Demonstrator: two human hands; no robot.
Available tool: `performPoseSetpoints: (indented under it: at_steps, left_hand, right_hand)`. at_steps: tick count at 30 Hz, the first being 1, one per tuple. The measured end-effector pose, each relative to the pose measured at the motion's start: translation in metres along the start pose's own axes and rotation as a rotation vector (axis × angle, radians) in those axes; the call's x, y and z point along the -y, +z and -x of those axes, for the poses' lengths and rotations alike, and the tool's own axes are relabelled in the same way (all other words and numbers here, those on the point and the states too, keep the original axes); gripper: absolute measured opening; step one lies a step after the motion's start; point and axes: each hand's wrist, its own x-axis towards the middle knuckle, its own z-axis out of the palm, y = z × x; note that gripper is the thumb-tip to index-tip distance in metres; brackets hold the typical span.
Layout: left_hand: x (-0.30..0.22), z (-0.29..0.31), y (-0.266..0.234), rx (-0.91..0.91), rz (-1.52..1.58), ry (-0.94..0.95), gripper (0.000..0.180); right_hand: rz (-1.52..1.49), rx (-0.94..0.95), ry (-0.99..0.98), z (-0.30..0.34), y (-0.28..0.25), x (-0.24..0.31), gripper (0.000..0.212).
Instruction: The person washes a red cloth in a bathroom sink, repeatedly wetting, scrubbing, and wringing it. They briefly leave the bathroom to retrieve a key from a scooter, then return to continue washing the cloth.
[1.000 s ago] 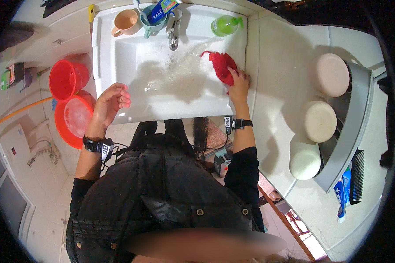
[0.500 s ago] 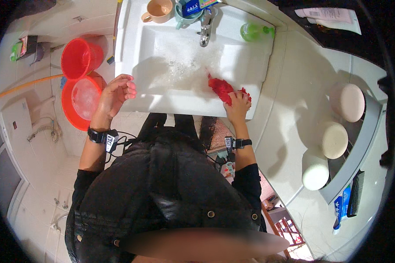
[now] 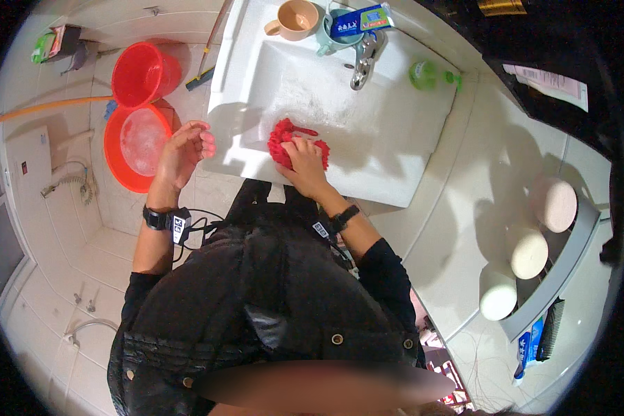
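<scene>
A crumpled red cloth [image 3: 281, 141] with a shaggy texture lies at the near side of the white sink [image 3: 395, 182], left of its middle. My right hand [image 3: 305, 165] presses down on it from above, fingers bent over the fabric, so part of the cloth is hidden. Some wet foam streaks the basin beside it. Off the sink's left edge my left hand [image 3: 187, 151] hangs in the air, loosely curled with its fingers somewhat apart and nothing in it.
A chrome faucet [image 3: 365, 61] stands at the sink's back, near an orange mug [image 3: 298, 19], a teal cup [image 3: 336, 40] holding a blue box, and a green bottle [image 3: 426, 75]. On the left are a red bucket [image 3: 142, 75] and an orange-red basin [image 3: 112, 149] of sudsy water.
My right hand has wiped the red cloth leftward along the sink's near side. The whole view has shifted a little, while my left hand keeps nearly the same pose.
</scene>
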Motion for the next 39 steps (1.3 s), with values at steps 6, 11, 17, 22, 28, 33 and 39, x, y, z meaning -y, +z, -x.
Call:
performPoseSetpoints:
  at_steps: [6,11,17,22,28,33,39]
  left_hand:
    - [-0.001,0.005,-0.012,-0.025,0.008,0.018,0.021]
    - [-0.002,0.007,-0.022,-0.067,0.021,0.026,0.021]
    - [-0.001,0.007,-0.021,-0.001,0.057,0.041,0.023]
    - [-0.004,0.006,-0.025,-0.043,0.060,0.036,0.022]
    - [0.002,0.007,-0.029,-0.044,0.059,0.052,0.021]
    - [0.002,0.010,-0.029,-0.026,0.058,0.065,0.022]
    - [0.003,0.016,-0.037,-0.057,0.052,0.086,0.021]
  right_hand:
    - [-0.227,-0.147,0.056,-0.072,-0.011,-0.035,0.022]
    - [0.184,-0.247,0.243,-0.094,-0.022,-0.055,0.064]
    - [0.293,0.130,0.330,-0.096,0.000,-0.086,0.085]
    - [0.023,-0.075,0.396,-0.116,0.007,-0.122,0.059]
    - [-0.771,-0.220,0.418,-0.112,-0.025,-0.068,0.054]
    - [-0.776,-0.368,0.141,-0.147,-0.032,0.002,0.061]
    - [-0.228,-0.326,0.015,-0.173,-0.004,0.046,0.057]
